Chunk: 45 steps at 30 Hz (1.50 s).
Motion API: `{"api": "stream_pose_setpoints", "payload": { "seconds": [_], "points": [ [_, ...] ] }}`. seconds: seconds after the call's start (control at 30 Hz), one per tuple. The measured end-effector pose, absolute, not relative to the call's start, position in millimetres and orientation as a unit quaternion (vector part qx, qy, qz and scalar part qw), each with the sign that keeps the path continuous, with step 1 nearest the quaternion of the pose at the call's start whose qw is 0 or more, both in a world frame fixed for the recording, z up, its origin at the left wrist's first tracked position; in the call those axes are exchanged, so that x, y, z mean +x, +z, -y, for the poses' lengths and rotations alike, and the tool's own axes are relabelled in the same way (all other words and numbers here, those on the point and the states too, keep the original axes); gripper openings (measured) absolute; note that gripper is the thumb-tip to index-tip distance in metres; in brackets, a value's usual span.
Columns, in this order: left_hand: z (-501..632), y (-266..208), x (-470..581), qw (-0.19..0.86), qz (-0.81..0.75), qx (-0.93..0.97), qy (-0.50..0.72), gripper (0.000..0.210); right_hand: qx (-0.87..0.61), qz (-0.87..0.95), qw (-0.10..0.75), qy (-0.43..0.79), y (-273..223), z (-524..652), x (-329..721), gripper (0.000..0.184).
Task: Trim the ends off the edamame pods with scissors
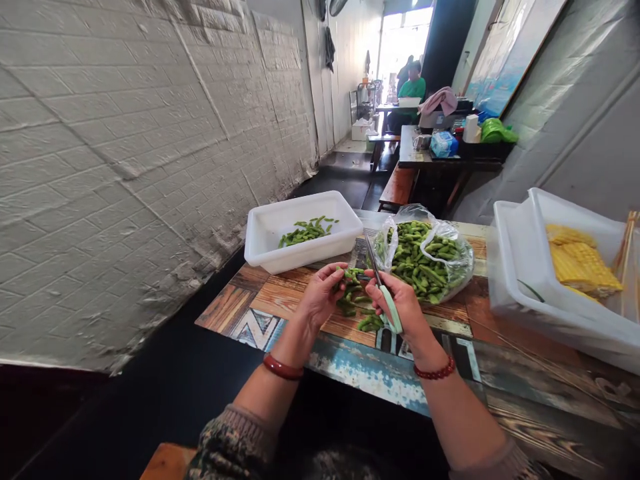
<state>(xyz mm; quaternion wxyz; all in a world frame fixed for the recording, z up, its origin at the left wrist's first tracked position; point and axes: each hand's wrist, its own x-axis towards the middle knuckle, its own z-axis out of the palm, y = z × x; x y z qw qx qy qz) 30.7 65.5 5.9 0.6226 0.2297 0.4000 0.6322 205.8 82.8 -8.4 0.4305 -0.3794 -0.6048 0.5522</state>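
Observation:
Between the fingertips of my left hand (pixel 323 293) is a green edamame pod (pixel 353 273). My right hand (pixel 400 303) is closed around a pair of scissors (pixel 392 311) with pale green handles, the blades pointing up and away; its fingertips come close to the pod. Under both hands, loose edamame pods (pixel 370 323) lie on the wood-patterned table (pixel 285 293). Just beyond my right hand sits an open clear plastic bag (pixel 460 263) full of pods. A white plastic tub (pixel 305 249) at the back left holds a smaller heap of pods.
At the right stand nested white tubs (pixel 515 267) with yellow corn (pixel 583 260) and thin sticks (pixel 627 247). Farther back are a cluttered table (pixel 410 155), a wooden bench (pixel 399 185) and a seated person in green (pixel 413 88). A pale brick-patterned wall (pixel 150 147) runs along the left.

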Motion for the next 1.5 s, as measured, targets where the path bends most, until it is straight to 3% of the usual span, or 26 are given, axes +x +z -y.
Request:
{"api": "stream_pose_setpoints", "payload": {
  "seconds": [0.3,0.53,0.8,1.03,1.27,1.5],
  "points": [
    [-57.8,18.3,39.4,0.602,-0.363,0.197,0.684,0.031,-0.353,0.744,0.405,0.398,-5.5,-78.4,204.1,0.044],
    [-51.6,23.7,47.1,0.584,-0.379,0.208,0.687,0.032,-0.338,0.774,0.391,0.365,-10.1,-75.0,199.3,0.043],
    [-46.8,22.4,51.7,0.569,-0.392,0.205,0.693,0.034,-0.332,0.78,0.365,0.384,-9.3,-74.1,198.4,0.042],
    [-53.2,13.4,44.3,0.549,-0.408,0.233,0.691,0.03,-0.345,0.769,0.359,0.4,-14.5,-76.1,196.3,0.026],
    [-74.7,9.5,30.4,0.62,-0.396,0.276,0.618,0.023,-0.401,0.654,0.395,0.506,-16.5,-82.4,199.0,0.049],
    [-107.9,8.2,16.0,0.717,-0.335,0.308,0.528,0.013,-0.411,0.646,0.409,0.496,-7.6,-86.0,203.1,0.047]
  ]
}}
